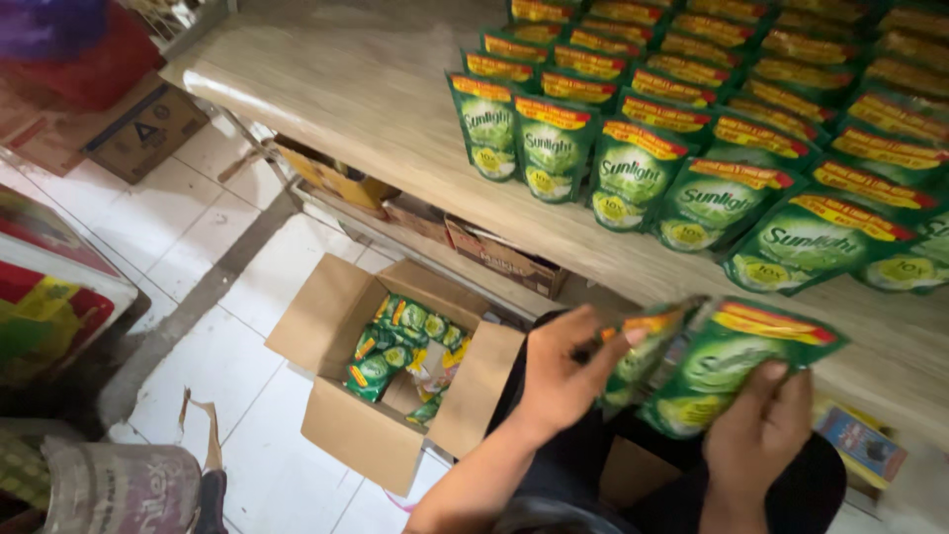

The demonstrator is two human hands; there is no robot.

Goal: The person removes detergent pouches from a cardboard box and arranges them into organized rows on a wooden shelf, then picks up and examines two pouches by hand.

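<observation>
Two hands grip glossy green refill pouches at the edge of a wood-grain shelf.
Left hand (563, 371) and right hand (756, 430) each clamp soft pouches (717, 361); matching rows (692, 138) stand above, and an open cardboard box (336, 326) sits on white tiles.

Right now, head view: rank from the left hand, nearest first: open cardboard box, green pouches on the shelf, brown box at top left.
From the left hand:
1. Open cardboard box, on the floor just left of it, holding more pouches.
2. Green pouches on the shelf, above and to the right.
3. Brown box, far top left on the floor.
</observation>
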